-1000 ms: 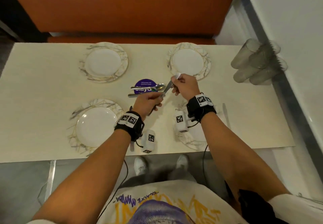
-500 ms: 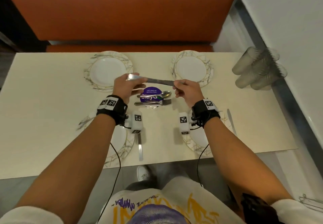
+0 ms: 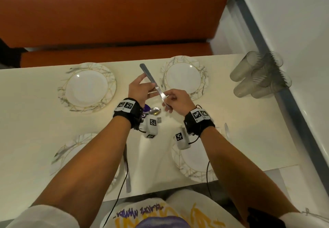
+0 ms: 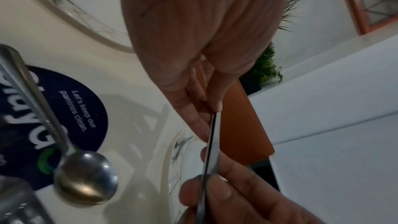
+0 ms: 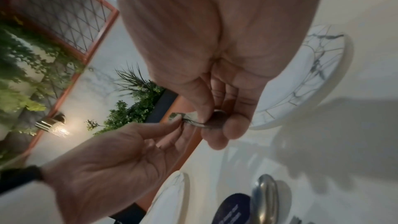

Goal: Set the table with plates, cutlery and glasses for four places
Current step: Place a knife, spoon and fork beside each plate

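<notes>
Both hands hold one table knife (image 3: 153,81) in the air between the two far plates. My left hand (image 3: 147,87) pinches its middle and my right hand (image 3: 169,101) grips its near end; the other end points away toward the bench. The left wrist view shows the knife (image 4: 210,142) edge-on between thumb and fingers. Four marbled plates lie on the table: far left (image 3: 89,87), far right (image 3: 185,76), near left (image 3: 67,149), near right (image 3: 195,165). A spoon (image 3: 155,111) lies on a purple sticker (image 4: 81,108) beneath my hands.
A cluster of clear glasses (image 3: 258,78) stands at the table's far right, against the white wall ledge. One knife (image 3: 127,174) lies right of the near left plate, another (image 3: 226,129) right of the near right plate. An orange bench (image 3: 115,14) runs behind the table.
The knife has turned from lying sideways between my hands to pointing away, and both hands have carried it toward the left side of the far right plate.
</notes>
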`<state>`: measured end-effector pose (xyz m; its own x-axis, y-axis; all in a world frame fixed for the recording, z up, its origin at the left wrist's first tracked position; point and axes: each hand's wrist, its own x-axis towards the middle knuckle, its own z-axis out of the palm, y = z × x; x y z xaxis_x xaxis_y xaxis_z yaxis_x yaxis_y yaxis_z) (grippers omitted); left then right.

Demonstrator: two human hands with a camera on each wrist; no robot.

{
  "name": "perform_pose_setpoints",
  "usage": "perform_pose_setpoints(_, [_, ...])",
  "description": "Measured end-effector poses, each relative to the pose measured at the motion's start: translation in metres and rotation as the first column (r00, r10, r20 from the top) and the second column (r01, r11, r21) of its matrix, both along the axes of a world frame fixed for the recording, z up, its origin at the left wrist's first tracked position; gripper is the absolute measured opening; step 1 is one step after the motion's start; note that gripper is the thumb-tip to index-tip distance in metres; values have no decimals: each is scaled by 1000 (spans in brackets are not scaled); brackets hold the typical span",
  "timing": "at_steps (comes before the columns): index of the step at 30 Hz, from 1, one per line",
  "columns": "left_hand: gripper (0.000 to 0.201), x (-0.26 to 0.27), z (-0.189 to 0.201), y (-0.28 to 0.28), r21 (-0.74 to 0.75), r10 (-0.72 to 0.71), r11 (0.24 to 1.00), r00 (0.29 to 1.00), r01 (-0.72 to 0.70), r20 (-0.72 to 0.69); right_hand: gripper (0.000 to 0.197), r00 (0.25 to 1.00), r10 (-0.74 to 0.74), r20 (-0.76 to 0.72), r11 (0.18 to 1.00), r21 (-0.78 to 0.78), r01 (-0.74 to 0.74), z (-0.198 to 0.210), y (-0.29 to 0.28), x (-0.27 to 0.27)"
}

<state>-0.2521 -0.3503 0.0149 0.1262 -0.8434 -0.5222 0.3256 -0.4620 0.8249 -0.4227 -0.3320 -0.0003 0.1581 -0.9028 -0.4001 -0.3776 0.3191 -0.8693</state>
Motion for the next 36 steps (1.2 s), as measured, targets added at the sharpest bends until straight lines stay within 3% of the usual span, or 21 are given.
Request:
perform_pose_setpoints(6, [27, -3, -20, -49, 95, 50, 994, 993, -60, 109, 13, 992, -112, 53, 992, 59, 109, -22, -28, -22])
perform_pose_setpoints(11, [15, -1, -56, -85, 228, -63, 974, 957, -4, 285, 7, 987, -157, 12, 985, 67, 156, -41, -39, -48])
perform_pose_setpoints(18, [10, -9, -85, -117, 372, -210, 927, 873, 36, 440, 10, 984, -179, 14, 983, 37, 179, -47, -53, -64])
perform_pose_setpoints(24, [9, -12, -96, -131, 380, -280, 923, 790, 64, 546, 11, 981, -193, 3, 981, 21, 193, -47, -57, -67])
perform_pose_setpoints(28, [11, -11, -104, -132, 361, -363, 917, 727, 169, 583, 14, 980, -199, 1, 980, 32, 199, -48, -59, -68])
perform_pose_setpoints(36, [14, -10, -112, -136, 371, -365, 916, 695, 151, 620, 15, 977, -213, 11, 976, 42, 212, -45, -59, -69])
